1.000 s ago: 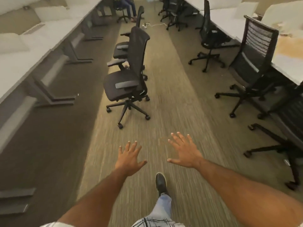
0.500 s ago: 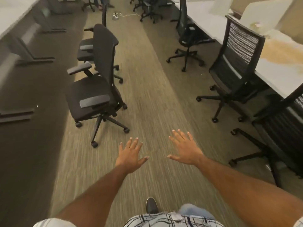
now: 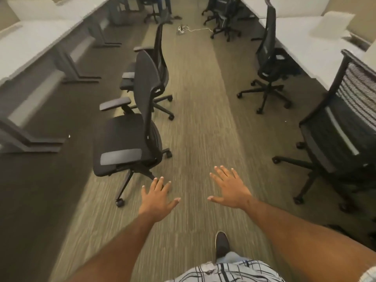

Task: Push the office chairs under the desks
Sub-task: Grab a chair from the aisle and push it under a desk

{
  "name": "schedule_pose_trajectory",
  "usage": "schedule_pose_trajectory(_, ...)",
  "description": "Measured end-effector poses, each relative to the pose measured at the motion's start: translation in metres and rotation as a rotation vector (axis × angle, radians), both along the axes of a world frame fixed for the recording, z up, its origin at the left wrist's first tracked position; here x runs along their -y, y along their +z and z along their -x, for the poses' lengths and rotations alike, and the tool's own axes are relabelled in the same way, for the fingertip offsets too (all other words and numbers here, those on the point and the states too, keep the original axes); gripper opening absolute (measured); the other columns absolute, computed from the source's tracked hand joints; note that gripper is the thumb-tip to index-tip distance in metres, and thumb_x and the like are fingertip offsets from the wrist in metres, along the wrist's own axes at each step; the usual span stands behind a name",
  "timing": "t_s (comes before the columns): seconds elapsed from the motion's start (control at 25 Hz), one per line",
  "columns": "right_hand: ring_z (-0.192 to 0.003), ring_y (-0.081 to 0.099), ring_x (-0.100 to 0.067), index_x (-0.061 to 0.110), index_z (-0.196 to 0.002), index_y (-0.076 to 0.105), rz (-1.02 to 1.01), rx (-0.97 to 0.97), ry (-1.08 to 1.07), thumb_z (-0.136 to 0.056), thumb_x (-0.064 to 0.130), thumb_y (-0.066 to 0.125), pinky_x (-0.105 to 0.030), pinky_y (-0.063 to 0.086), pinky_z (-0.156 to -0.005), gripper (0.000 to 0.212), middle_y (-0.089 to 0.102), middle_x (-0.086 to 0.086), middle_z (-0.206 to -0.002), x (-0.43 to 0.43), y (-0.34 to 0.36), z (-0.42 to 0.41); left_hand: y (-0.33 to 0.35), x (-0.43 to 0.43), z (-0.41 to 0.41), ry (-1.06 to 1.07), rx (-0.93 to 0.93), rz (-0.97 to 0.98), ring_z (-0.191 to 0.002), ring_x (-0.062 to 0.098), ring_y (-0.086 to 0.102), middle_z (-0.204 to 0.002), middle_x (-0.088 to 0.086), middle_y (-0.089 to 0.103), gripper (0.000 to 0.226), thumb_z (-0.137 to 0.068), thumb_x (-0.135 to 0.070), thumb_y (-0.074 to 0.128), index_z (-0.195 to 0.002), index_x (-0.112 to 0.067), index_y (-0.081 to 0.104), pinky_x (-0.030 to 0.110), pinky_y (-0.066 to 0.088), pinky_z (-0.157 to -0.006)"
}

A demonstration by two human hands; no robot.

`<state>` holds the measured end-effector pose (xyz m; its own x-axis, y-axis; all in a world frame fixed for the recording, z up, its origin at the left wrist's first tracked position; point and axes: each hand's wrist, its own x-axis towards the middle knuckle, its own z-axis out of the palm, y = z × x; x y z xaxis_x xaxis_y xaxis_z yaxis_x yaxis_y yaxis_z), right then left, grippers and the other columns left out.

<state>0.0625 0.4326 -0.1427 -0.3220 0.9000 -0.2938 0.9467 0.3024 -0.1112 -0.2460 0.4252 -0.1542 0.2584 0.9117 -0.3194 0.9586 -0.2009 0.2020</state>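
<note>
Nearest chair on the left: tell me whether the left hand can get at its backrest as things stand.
Probably yes. The left hand is open and empty, with only bare carpet between it and the backrest, though nearer would help.

There is only one view, from a camera on the person's head. It looks forward and steeply down along a carpet aisle [image 3: 203, 123] that runs from the bottom of the frame to the top centre. The wide lens bends the desks [image 3: 34, 45] at the upper left and upper right edges. The person's own arms, shirt and one shoe [image 3: 222, 244] fill the bottom of the frame, very near; the far chairs at the top are small and blurred
</note>
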Motion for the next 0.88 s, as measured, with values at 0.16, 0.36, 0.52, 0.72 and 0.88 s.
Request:
schedule_pose_trajectory(0.16,-0.158,-0.008,-0.026,0.021,-0.164,0.009,-0.038,-0.026,0.175,-0.092,0.079,0.039,-0.052,-0.005,-0.126,0.098,-0.002,-0.009,-0.172,-0.121,0.035,-0.024,0.019,-0.07,-0.013,0.204,-0.004,-0.04,-0.157,0.022,-0.002,-0.171,0.001,0.008,0.082,-0.092,-0.077,0.032,-0.159,-0.03,0.025,0.063,0.006,-0.121)
schedule_pose_trajectory(0.36,-0.158,-0.006,-0.025,0.02,-0.164,0.012,-0.098,-0.084,0.297,-0.093,0.075,0.043,-0.052,-0.002,-0.126,0.095,0.0,-0.008,-0.172,-0.254,0.084,-0.011,0.051,-0.152,-0.014,0.359,-0.02,-0.148,-0.157,0.02,-0.003,-0.171,0.001,0.009,0.092,-0.086,-0.084,0.019,-0.16,-0.029,0.024,0.062,0.005,-0.122)
schedule_pose_trajectory(0.52,-0.158,-0.004,-0.025,0.02,-0.164,0.013,-0.174,-0.083,0.375,-0.093,0.075,0.044,-0.052,0.0,-0.127,0.095,0.003,-0.008,-0.172,-0.356,0.112,0.02,0.067,-0.237,-0.003,0.447,-0.007,-0.254,-0.157,0.022,0.001,-0.17,0.003,0.011,0.103,-0.079,-0.09,0.005,-0.159,-0.029,0.025,0.062,0.008,-0.122)
schedule_pose_trajectory(0.72,-0.158,0.0,-0.025,0.02,-0.163,0.018,-0.243,-0.049,0.44,-0.093,0.076,0.043,-0.053,0.003,-0.127,0.093,0.008,-0.008,-0.172,-0.461,0.134,0.053,0.087,-0.347,0.019,0.431,-0.038,-0.285,-0.157,0.025,0.001,-0.17,0.005,0.011,0.099,-0.083,-0.088,0.007,-0.159,-0.028,0.023,0.063,0.005,-0.122)
schedule_pose_trajectory(0.88,-0.158,0.006,-0.024,0.019,-0.161,0.024,-0.267,-0.118,0.482,-0.096,0.07,0.044,-0.051,0.005,-0.126,0.085,0.015,-0.007,-0.171,-0.542,0.146,0.081,0.115,-0.421,0.012,0.471,0.002,-0.325,-0.156,0.026,0.009,-0.168,0.009,0.019,0.096,-0.086,-0.085,0.012,-0.157,-0.023,0.029,0.062,0.01,-0.122)
